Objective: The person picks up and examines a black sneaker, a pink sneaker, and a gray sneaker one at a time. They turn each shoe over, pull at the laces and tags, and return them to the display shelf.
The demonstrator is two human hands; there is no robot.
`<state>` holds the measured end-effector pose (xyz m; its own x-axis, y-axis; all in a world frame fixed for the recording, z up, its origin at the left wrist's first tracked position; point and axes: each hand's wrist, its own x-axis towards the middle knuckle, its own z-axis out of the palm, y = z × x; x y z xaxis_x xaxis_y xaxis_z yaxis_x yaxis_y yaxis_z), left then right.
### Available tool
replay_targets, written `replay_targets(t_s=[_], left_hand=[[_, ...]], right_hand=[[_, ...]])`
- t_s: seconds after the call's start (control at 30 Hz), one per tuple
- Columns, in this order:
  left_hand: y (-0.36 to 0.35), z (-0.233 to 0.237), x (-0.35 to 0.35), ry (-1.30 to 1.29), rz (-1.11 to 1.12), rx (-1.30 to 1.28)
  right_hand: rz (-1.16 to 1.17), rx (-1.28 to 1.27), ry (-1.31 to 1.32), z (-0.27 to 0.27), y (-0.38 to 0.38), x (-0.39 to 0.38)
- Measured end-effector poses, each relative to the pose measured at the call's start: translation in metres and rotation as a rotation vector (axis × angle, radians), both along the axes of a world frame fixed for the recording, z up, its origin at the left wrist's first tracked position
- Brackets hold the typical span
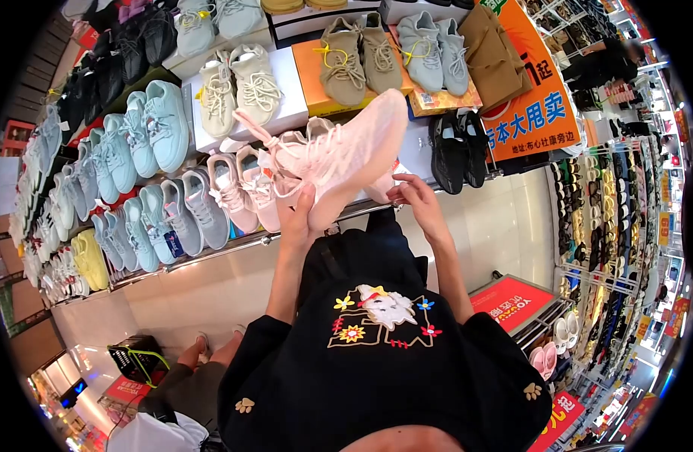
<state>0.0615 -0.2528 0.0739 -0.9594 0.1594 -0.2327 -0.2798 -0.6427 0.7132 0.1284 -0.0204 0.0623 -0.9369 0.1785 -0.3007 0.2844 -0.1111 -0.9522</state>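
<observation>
A pink lace-up sneaker (pixel 346 162) is raised above the shoe display, toe pointing to the upper right. My left hand (pixel 295 215) is closed on its heel end. Beside the shoe's sole on the right is my right hand (pixel 415 197), fingers bent near another pink shoe (pixel 380 186) that is mostly hidden behind the raised one; whether the fingers hold it is unclear. Left of my left hand a pair of pink sneakers (pixel 245 188) sits at the display's front edge.
Rows of pale blue (pixel 166 124), grey, beige (pixel 256 87) and black shoes (pixel 458 147) fill the display. An orange sign (pixel 531 113) stands right. Another person (pixel 188 384) is at the lower left, near a black basket (pixel 134 361). Racks line the right.
</observation>
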Motion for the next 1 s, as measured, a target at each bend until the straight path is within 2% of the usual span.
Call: replay_targets(t_s=[0.07,0.1,0.13,0.2,0.27,0.33,0.4,0.47,0.53,0.6,0.7,0.8,0.9,1.0], left_hand=[[-0.004,-0.009,-0.004,0.228,0.03,-0.314],[-0.002,0.0,0.0,0.217,0.065,-0.46],[0.001,-0.002,0.002,0.217,0.064,-0.458],[0.006,-0.007,0.004,0.24,0.129,-0.701],[0.012,-0.007,0.007,0.277,0.187,-0.724],[0.012,-0.016,0.012,0.386,0.209,-0.961],[0.013,-0.012,0.018,0.431,0.2,-0.986],[0.013,-0.01,0.019,0.65,0.193,-1.007],[0.014,-0.01,0.017,0.74,0.261,-1.006],[0.016,-0.004,0.019,0.942,0.252,-1.185],[0.018,-0.009,0.023,0.966,0.233,-1.176],[0.016,-0.012,0.028,1.019,0.232,-1.2],[0.018,-0.01,0.03,1.104,0.194,-1.292],[0.023,-0.017,0.031,1.115,0.127,-1.326]], right_hand=[[-0.021,-0.008,-0.009,0.003,-0.008,0.006],[0.0,0.027,-0.016,0.003,-0.012,0.009],[0.02,0.061,-0.024,0.002,-0.016,0.011],[0.017,0.039,-0.02,0.002,-0.025,0.015],[0.062,0.008,0.014,0.005,-0.034,0.017],[0.074,0.009,0.024,0.021,-0.044,0.018],[0.101,0.025,0.045,0.03,-0.054,0.015],[0.087,0.002,0.075,0.029,-0.062,0.011],[0.088,0.136,0.044,0.035,-0.069,0.005],[0.088,0.181,0.035,0.041,-0.075,0.002],[0.088,0.328,0.086,0.056,-0.08,-0.005],[0.054,0.442,0.026,0.063,-0.084,-0.005],[-0.067,0.529,0.077,0.024,-0.082,-0.004],[-0.139,0.506,0.116,0.01,-0.073,-0.003]])
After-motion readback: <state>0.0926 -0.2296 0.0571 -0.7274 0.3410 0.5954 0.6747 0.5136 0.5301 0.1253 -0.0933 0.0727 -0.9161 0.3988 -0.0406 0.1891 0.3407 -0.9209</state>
